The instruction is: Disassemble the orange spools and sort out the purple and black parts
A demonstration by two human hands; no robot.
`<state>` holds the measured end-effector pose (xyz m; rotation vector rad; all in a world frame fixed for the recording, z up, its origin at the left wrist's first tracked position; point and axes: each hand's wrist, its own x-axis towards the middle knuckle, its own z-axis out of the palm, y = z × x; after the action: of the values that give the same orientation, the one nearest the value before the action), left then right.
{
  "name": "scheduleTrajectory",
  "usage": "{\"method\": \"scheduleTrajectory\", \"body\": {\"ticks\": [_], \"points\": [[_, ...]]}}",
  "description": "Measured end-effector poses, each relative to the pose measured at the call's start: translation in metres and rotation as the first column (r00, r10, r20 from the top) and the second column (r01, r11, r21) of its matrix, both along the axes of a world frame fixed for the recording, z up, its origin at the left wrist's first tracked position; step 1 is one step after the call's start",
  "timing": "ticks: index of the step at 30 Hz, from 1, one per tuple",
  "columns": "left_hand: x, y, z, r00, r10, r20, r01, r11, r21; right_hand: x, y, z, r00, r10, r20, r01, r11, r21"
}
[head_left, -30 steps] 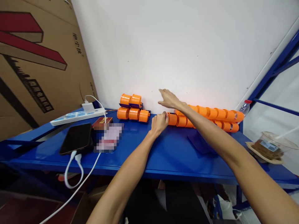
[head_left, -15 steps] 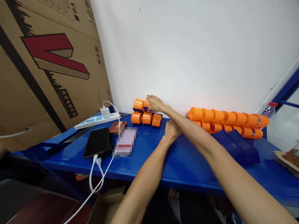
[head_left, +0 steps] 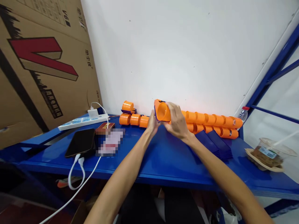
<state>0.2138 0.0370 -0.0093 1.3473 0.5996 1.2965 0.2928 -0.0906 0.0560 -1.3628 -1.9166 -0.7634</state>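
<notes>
Above the middle of the blue table (head_left: 161,168) I hold an orange hollow cylinder (head_left: 163,112) with a dark blue piece along its side, its round open end tilted toward me. My right hand (head_left: 177,119) grips it from the right, fingers over the top edge. On the other side, my left hand (head_left: 152,123) has its fingers pressed against the blue edge. To the left, a similar orange cylinder with a blue strip (head_left: 128,106) rests on a row of orange cylinders (head_left: 135,119). Stacked rows of orange cylinders (head_left: 205,119) lie on the right, partly behind my right hand.
Dark blue flat sheets (head_left: 213,143) lie stacked at right. A food cup (head_left: 268,152) and a bottle (head_left: 243,114) stand farther right. On the left are a black phone (head_left: 80,142), a power strip (head_left: 81,121), a small red box (head_left: 105,128), white cables and a large carton (head_left: 46,71).
My right hand has lifted an orange cylinder with its blue piece off the left stack and brought it right. My left hand has risen from the table to meet it. The view has shifted right.
</notes>
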Motion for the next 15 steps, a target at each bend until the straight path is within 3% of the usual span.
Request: {"method": "scheduleTrajectory", "body": {"ticks": [2,4,6,11,13,15], "points": [[-0.008,-0.007,0.011,0.988,-0.123,0.098,0.128,0.991,-0.041,0.013,-0.008,-0.019,0.998,-0.004,0.058,0.002,1.000,0.022],[-0.015,-0.016,0.020,0.927,-0.291,0.237,0.328,0.935,-0.133,0.023,-0.010,-0.036,0.991,-0.015,0.134,0.014,1.000,0.010],[-0.019,-0.026,0.025,0.875,-0.380,0.300,0.444,0.876,-0.186,0.026,-0.010,-0.048,0.977,-0.014,0.212,0.022,0.999,-0.035],[-0.025,-0.038,0.021,0.911,-0.323,0.256,0.396,0.858,-0.326,0.014,-0.022,-0.059,0.953,0.164,0.255,-0.122,0.978,-0.170],[-0.025,-0.038,0.020,0.904,-0.309,0.297,0.406,0.837,-0.366,0.009,-0.028,-0.056,0.970,0.199,0.141,-0.178,0.973,-0.149],[-0.023,-0.039,0.022,0.876,-0.327,0.355,0.452,0.814,-0.366,0.012,-0.030,-0.050,0.989,0.139,-0.048,-0.143,0.986,-0.083]]}}
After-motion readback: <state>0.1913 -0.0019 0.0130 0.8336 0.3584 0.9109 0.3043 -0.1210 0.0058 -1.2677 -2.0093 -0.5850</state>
